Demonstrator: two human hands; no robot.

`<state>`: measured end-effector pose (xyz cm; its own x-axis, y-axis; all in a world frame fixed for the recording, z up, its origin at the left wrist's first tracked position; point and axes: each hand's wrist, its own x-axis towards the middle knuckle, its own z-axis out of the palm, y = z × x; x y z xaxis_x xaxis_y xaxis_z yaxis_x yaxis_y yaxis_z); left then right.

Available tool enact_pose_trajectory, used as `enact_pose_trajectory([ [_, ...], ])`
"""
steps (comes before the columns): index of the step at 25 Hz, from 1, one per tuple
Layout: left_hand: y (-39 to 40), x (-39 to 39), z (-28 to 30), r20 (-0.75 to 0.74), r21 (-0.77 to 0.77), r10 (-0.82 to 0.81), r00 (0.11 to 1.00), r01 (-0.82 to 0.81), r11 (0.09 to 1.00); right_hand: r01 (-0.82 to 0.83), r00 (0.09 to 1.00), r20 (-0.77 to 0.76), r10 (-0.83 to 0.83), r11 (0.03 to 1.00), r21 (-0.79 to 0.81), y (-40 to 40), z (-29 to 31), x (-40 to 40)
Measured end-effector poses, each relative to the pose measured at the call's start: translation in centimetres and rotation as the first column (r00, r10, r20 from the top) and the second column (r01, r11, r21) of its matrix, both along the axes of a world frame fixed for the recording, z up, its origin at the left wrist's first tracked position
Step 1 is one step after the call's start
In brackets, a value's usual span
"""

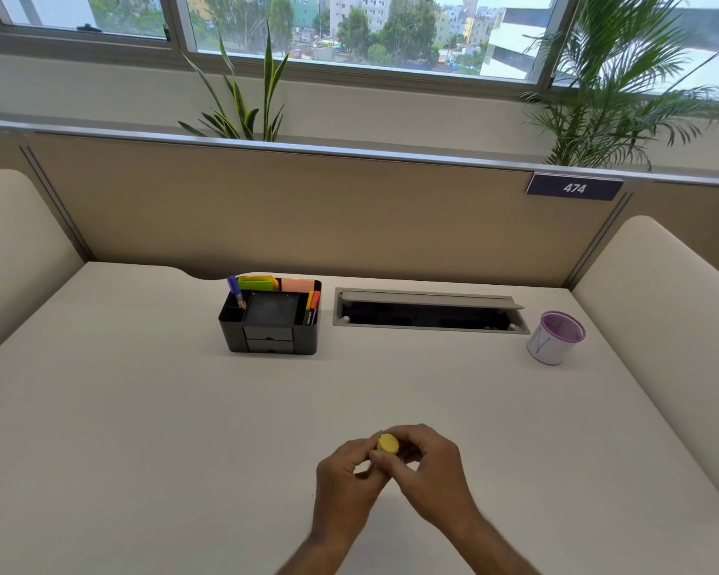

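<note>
Both my hands meet above the near middle of the white desk. Between them is a small yellow object with a round end; most of it is hidden by my fingers. My left hand curls its fingers round the lower part of it. My right hand pinches it near the round yellow end. What the object is, I cannot tell.
A black desk organiser with pens, markers and sticky notes stands at the back middle. To its right lies an open cable tray set in the desk. A purple-rimmed mesh cup stands at the back right. Cream side panels flank the desk.
</note>
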<state>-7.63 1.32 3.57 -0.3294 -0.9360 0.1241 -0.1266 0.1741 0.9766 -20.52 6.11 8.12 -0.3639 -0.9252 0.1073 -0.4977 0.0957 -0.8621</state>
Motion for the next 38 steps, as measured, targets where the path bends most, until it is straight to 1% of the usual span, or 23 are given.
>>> enact_pose_trajectory([
  [2,0.1,-0.1,0.2,-0.008,-0.029,-0.02,1.0,0.019,0.999,-0.002,0.999,-0.036,0.0,0.999,-0.036,0.4,0.0,-0.1],
  [5,0.1,-0.1,0.6,-0.024,-0.083,-0.065,0.998,0.062,0.995,0.015,0.998,-0.059,-0.018,0.999,-0.044,0.6,0.3,-0.1],
  [9,0.1,-0.2,0.5,0.002,-0.128,-0.046,0.999,0.046,0.991,0.047,0.998,-0.034,-0.048,0.998,-0.035,0.0,1.1,0.0],
  [11,-0.1,-0.3,0.8,-0.018,-0.127,-0.024,1.0,0.022,0.992,0.057,0.998,-0.014,-0.058,0.998,-0.032,-0.2,1.6,0.1],
  [14,-0.4,-0.5,1.3,-0.056,-0.132,-0.011,0.998,0.003,0.991,0.091,0.985,0.148,-0.089,0.996,-0.007,-0.2,2.3,0.0],
  [16,-0.4,-0.5,1.5,-0.084,-0.121,-0.01,0.996,0.0,0.993,0.11,0.947,0.301,-0.113,0.994,0.028,0.0,2.9,-0.1],
  [18,-0.5,-0.5,1.3,-0.101,-0.101,-0.01,0.995,0.0,0.995,0.124,0.873,0.466,-0.147,0.989,0.08,-0.1,3.5,-0.2],
  [20,-0.5,-0.6,1.1,-0.105,-0.1,-0.006,0.994,-0.005,0.995,0.113,0.779,0.6,-0.181,0.982,0.15,-0.2,3.8,-0.5],
  [23,-0.7,-0.6,0.9,-0.094,-0.123,-0.002,0.996,-0.01,0.992,0.07,0.606,0.755,-0.25,0.962,0.263,-0.5,3.7,-1.3],
  [26,-0.9,-0.5,0.9,-0.114,-0.071,0.044,0.993,-0.052,0.996,0.045,0.383,0.865,-0.323,0.942,0.332,-0.6,2.9,-2.4],
  [27,-0.9,-0.4,0.8,-0.12,-0.056,0.06,0.991,-0.067,0.996,0.063,0.324,0.884,-0.336,0.94,0.334,-0.6,2.5,-2.9],
  [28,-1.1,-0.3,0.6,-0.124,-0.043,0.074,0.99,-0.08,0.996,0.09,0.301,0.891,-0.34,0.94,0.328,-0.6,2.0,-3.3],
  [29,-1.2,-0.1,0.5,-0.124,-0.028,0.089,0.988,-0.093,0.995,0.125,0.335,0.877,-0.344,0.939,0.321,-0.6,1.4,-3.6],
  [30,-1.3,0.1,0.4,-0.123,-0.012,0.102,0.987,-0.104,0.995,0.162,0.446,0.819,-0.36,0.933,0.321,-0.5,0.8,-3.8],
  [31,-1.4,0.3,0.3,-0.12,0.0,0.112,0.986,-0.113,0.994,0.193,0.622,0.686,-0.378,0.923,0.333,-0.4,0.2,-4.0],
  [32,-1.6,0.4,0.2,-0.117,0.004,0.12,0.986,-0.121,0.993,0.217,0.807,0.461,-0.37,0.911,0.351,-0.2,-0.6,-4.1],
  [33,-1.7,0.6,0.1,-0.109,0.003,0.126,0.986,-0.127,0.992,0.234,0.929,0.19,-0.319,0.9,0.366,0.0,-1.3,-4.0],
  [34,-1.8,0.7,0.0,-0.102,0.002,0.13,0.986,-0.131,0.991,0.233,0.972,-0.061,-0.227,0.899,0.37,0.1,-2.1,-4.0],
  [35,-1.9,0.8,-0.1,-0.095,0.003,0.131,0.987,-0.132,0.991,0.207,0.96,-0.258,-0.113,0.904,0.374,0.3,-3.0,-3.9],
  [36,-2.0,0.9,-0.2,-0.087,0.004,0.128,0.988,-0.128,0.992,0.17,0.92,-0.392,-0.004,0.904,0.391,0.5,-3.8,-3.7],
  [37,-2.1,0.9,-0.3,-0.075,0.004,0.122,0.99,-0.122,0.993,0.136,0.876,-0.474,0.088,0.898,0.418,0.5,-4.6,-3.5],
  [38,-2.0,0.9,-0.5,-0.063,0.005,0.114,0.992,-0.114,0.994,0.111,0.844,-0.514,0.155,0.887,0.449,0.5,-5.3,-3.2],
])
